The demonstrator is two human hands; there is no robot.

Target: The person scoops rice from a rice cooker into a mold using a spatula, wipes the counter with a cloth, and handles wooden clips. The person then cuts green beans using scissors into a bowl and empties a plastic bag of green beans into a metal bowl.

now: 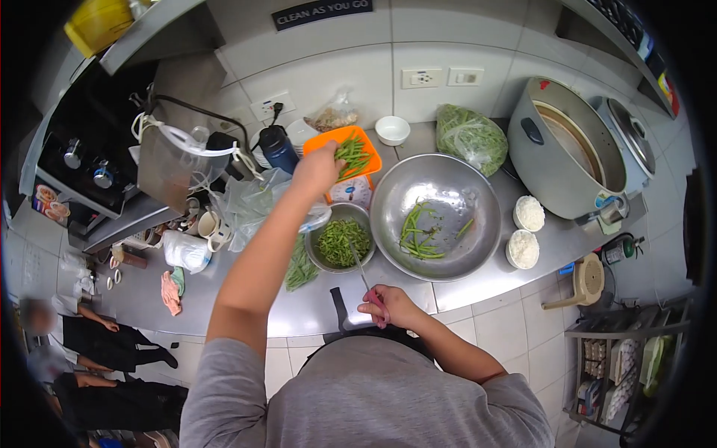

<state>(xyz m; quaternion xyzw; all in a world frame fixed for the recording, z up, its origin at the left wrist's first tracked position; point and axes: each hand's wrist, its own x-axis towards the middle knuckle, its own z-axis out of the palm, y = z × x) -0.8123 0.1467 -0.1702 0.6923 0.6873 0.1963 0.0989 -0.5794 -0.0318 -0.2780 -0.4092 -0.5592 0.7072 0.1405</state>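
Note:
My left hand [317, 170] reaches to the orange tray [376, 158], its fingers over the left edge beside the cut green beans [355, 154]; what the fingertips hold is hidden. In my right hand [392, 306] are scissors [378, 305] with pinkish-red handles, their blades pointing into a metal bowl [314, 257] of finely cut greens [343, 243]. To the right, a large steel basin [463, 190] holds some loose green beans [418, 235]. More long beans [300, 267] lie on the counter left of the small bowl.
A bag of greens [470, 138], a large pot [523, 168] and two bowls of white rice [522, 249] stand at the right. Plastic bags [258, 205] and a dark bottle [279, 151] are at the left. Other people [97, 336] stand at far left.

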